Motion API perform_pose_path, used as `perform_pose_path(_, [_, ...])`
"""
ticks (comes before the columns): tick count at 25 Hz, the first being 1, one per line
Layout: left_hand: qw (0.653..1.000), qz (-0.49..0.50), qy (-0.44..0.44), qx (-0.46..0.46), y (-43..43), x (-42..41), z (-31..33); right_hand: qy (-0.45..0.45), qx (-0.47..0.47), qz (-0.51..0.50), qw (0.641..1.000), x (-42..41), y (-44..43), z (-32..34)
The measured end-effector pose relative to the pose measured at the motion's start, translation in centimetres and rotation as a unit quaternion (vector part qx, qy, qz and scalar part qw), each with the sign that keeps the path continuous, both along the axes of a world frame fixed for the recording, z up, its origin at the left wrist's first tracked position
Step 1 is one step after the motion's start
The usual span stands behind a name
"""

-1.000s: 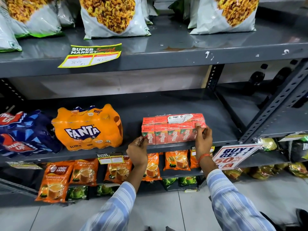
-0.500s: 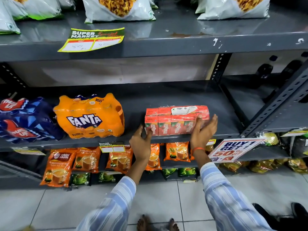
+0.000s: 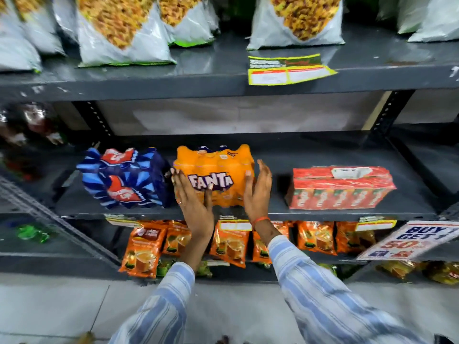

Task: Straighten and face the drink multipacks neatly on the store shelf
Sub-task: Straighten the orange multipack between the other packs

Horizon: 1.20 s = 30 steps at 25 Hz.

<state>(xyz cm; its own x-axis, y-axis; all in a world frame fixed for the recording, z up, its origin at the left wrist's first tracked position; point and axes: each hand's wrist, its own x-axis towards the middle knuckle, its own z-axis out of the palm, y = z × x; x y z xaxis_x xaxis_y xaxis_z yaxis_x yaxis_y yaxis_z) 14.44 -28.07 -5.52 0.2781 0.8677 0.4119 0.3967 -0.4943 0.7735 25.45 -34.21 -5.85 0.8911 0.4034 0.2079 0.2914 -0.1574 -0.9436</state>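
- Blue shrink-wrap covers the cola multipack (image 3: pixel 124 178), which stands on the middle shelf (image 3: pixel 248 216) just left of the Fanta pack (image 3: pixel 214 178); it looks twisted, its label not square to the aisle, and the two packs seem to touch, though blur hides the seam.
- The left hand (image 3: pixel 192 201) lies flat on the front left of the Fanta pack, its fingers (image 3: pixel 178 181) spread and straight, gripping nothing.
- The Fanta pack sits near the shelf's front edge, logo facing out, partly hidden by both hands.
- The right hand (image 3: pixel 257 192) is at the Fanta pack's right side, palm inward, fingers extended; the fingertips seem to touch the wrap, but nothing is clasped.
- Right of the Fanta pack, across a clear gap, the red juice-carton multipack (image 3: pixel 340 187) lies squared to the shelf edge.
- Risks, as I judge them: flat palms on slick film could slip, so the Fanta pack swivels instead of sliding; a push leftward could shove the cola multipack further askew; pulling it too far forward could tip it over the lip onto the tea pouches (image 3: pixel 231 242) hanging below the Fanta pack.
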Motion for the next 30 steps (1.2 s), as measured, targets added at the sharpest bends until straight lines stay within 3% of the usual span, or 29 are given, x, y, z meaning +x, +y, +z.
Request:
perform_pose_path(4, [0.997,-0.025,0.014,-0.069,4.4,-2.8,-0.1,0.009,-0.007,0.028,1.000,-1.4,1.1,0.4])
perform_pose_path(13, [0.994,-0.021,-0.041,-0.097,5.3,-2.6,0.1,-0.008,-0.024,0.029,0.999,0.2,-0.8,0.4])
perform_pose_path(27, [0.996,-0.036,-0.018,-0.076,3.3,-1.3,0.0,-0.001,0.000,0.016,1.000,1.2,-3.1,0.5])
perform_pose_path(30, [0.997,-0.038,-0.003,-0.065,2.8,-1.6,1.0,-0.043,-0.024,-0.047,0.998,-0.4,-2.5,1.7])
